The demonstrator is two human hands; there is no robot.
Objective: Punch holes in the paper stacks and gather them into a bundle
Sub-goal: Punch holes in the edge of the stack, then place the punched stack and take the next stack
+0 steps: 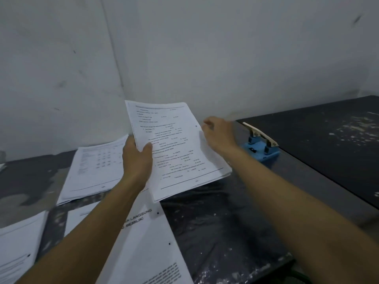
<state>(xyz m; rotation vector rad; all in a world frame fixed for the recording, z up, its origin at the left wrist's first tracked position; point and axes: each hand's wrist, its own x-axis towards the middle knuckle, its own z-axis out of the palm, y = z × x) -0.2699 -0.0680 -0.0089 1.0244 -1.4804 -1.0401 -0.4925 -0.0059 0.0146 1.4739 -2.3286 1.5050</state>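
Observation:
My left hand (137,158) grips a thin stack of printed sheets (176,152) by its left edge, thumb on top, holding it tilted above the dark table. A punched hole shows near the stack's right edge. My right hand (218,133) hovers at that right edge with loosely curled fingers; whether it touches the paper I cannot tell. A blue hole punch (261,147) with a pale lever stands just right of my right hand. Another printed stack (96,171) lies on the table to the left, and a punched stack (147,238) lies near me under my left forearm.
More sheets (18,249) lie at the lower left. The dark table top (225,222) is scuffed with pale flecks. A second black surface (328,148) sits higher on the right. A white wall corner closes off the back.

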